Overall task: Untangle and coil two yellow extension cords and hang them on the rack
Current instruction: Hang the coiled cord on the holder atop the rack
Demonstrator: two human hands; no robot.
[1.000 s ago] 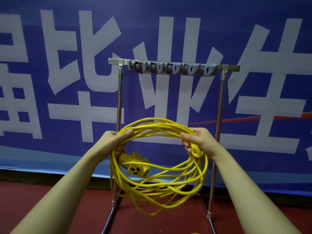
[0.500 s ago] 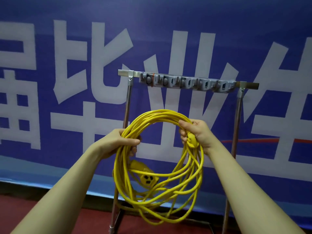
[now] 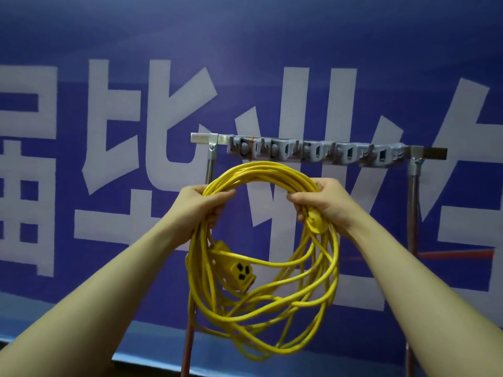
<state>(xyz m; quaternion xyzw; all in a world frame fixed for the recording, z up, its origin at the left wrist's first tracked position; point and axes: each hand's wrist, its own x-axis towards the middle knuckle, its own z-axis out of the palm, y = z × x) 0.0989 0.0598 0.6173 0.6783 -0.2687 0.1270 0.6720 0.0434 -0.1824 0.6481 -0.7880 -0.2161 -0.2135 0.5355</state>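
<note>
Holding coiled yellow extension cord point(image 3: 261, 240) just under rack hooks point(image 3: 313, 152) | left hand point(image 3: 201, 208) and right hand point(image 3: 324, 204) clamped round top loops, probably to hook it | socket end point(image 3: 239, 270) dangled inside

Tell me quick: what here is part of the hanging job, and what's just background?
Job:
cord coil, with socket and plug
left hand
right hand
rack, with hook strip

Background:
blue banner
</note>
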